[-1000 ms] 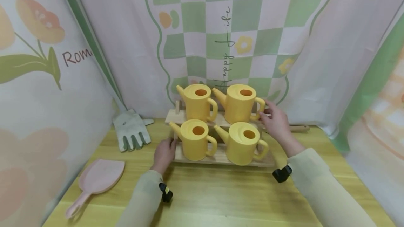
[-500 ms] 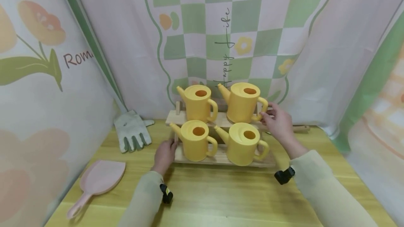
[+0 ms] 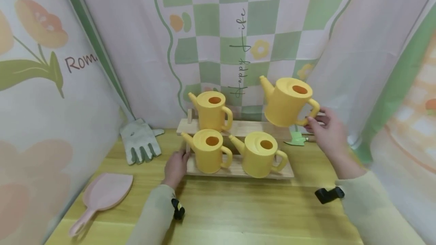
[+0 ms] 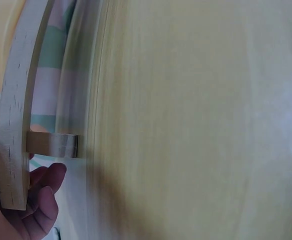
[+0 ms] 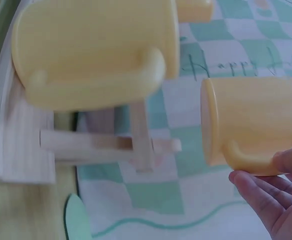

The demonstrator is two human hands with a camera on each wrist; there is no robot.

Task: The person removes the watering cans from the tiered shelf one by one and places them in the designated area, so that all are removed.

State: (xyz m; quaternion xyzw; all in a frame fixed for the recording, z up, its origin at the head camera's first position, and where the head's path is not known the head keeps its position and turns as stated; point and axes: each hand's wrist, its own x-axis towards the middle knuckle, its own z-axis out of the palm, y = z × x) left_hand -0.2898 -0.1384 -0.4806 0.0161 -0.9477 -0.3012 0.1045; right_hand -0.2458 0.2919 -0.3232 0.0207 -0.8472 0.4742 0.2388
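My right hand (image 3: 328, 133) pinches the handle of a yellow watering can (image 3: 287, 103), which hangs tilted in the air above the right end of a two-tier wooden stand (image 3: 238, 127). In the right wrist view, thumb and fingers close on that can's handle (image 5: 251, 164). My left hand (image 3: 176, 167) grips the left end of the stand's lower board, seen in the left wrist view as a pale plank (image 4: 16, 115) with fingers curled around it. One yellow can (image 3: 212, 112) stands on the upper tier. Two more, a left can (image 3: 207, 154) and a right can (image 3: 260, 158), stand on the lower tier.
A white and green glove (image 3: 140, 141) lies at the table's left back, with a pink dustpan (image 3: 107, 192) in front of it. A small green-headed tool (image 3: 298, 139) lies behind the stand's right side. A checkered curtain (image 3: 262, 18) hangs behind.
My right hand has lifted the upper right watering can off the stand and carried it up and to the right. The green-headed tool now shows. My left hand stays on the stand.
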